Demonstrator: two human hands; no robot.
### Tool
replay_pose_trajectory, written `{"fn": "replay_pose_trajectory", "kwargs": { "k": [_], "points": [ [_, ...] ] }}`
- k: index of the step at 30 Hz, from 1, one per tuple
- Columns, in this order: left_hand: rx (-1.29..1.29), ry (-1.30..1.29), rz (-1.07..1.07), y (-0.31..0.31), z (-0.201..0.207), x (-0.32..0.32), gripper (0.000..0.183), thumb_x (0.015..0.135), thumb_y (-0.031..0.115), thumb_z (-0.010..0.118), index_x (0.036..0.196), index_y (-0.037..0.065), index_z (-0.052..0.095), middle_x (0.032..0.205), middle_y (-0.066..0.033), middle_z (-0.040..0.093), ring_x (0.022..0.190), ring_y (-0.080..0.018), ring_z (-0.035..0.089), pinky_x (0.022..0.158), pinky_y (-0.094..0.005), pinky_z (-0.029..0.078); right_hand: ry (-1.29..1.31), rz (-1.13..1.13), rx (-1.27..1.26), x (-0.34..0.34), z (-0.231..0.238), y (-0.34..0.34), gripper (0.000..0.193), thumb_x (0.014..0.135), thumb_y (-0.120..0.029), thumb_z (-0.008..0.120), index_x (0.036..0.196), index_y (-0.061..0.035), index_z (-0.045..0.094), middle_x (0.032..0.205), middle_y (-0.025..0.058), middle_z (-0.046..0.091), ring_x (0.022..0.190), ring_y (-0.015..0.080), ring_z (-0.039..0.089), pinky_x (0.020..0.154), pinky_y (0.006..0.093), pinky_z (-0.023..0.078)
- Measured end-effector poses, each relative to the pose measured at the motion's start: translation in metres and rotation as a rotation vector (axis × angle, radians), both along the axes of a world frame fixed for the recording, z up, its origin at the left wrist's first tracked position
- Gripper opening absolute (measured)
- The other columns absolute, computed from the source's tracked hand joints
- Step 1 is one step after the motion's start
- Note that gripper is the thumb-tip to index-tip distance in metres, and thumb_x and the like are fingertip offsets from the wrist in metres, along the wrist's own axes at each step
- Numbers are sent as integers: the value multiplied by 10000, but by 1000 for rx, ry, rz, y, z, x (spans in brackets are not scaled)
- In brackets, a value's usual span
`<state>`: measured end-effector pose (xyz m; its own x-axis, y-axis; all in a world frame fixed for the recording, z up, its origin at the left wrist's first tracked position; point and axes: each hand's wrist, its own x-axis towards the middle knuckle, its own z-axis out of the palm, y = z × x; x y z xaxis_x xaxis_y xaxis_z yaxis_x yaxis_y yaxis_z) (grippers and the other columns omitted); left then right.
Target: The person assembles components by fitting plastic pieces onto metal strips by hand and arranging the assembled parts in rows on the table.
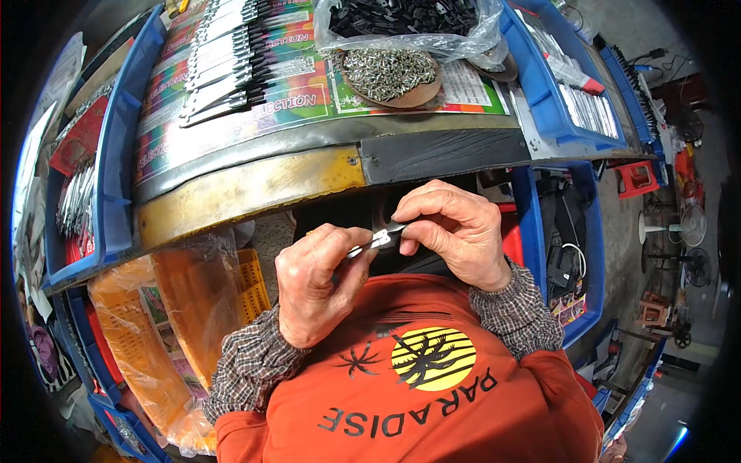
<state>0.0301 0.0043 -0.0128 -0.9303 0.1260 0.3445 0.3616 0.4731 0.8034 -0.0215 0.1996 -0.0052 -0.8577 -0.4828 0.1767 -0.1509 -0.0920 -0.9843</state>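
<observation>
In front of my body, just off the table's near edge, both hands meet over a small assembly. My left hand (316, 274) is closed, pinching a slim silvery metal strip (380, 238) with holes near its end. My right hand (455, 224) pinches a small dark piece (395, 228) against that end between thumb and fingers. Fingertips partly cover both parts. Beyond them on the table lies a column of similar metal strips with black ends (224, 58). A heap of small metal pins (390, 73) fills a brown round dish, and a plastic-lined container holds black parts (401, 17).
Blue bins (127, 139) with metal pieces stand at the left table end. Another blue bin (567, 69) sits on the right, and a lower one (590, 255) holds a black bag and white cable. Orange plastic-wrapped crates (127, 309) stand below left. A red stool (637, 179) is farther right.
</observation>
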Motion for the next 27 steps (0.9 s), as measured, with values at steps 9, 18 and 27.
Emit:
{"fn": "replay_pose_trajectory", "kwargs": {
  "k": [9, 18, 27],
  "points": [
    [75, -44, -54, 2, 0, -1, 172, 722, -60, 699, 877, 0, 655, 720, -78, 617, 575, -148, 559, 517, -257, 426, 140, 80, 110, -6, -6, 3, 137, 818, 48, 651, 955, 50, 653, 943, 147, 628, 727, 151, 636, 624, 245, 543],
    [190, -93, -151, 3, -13, 0, 174, 716, -46, 693, 875, 6, 647, 724, -118, 622, 616, -239, 619, 542, -299, 476, 118, 244, 39, -17, -20, 10, 121, 785, 15, 699, 904, 15, 679, 850, 86, 648, 776, 143, 642, 665, 250, 530],
    [160, -146, -151, 5, -22, 2, 168, 724, -25, 697, 881, 2, 645, 730, -120, 631, 620, -246, 621, 547, -300, 478, 177, 198, 251, -8, -21, 12, 190, 785, -71, 718, 952, 1, 663, 816, 75, 653, 734, 148, 630, 657, 263, 507]
  ]
}}
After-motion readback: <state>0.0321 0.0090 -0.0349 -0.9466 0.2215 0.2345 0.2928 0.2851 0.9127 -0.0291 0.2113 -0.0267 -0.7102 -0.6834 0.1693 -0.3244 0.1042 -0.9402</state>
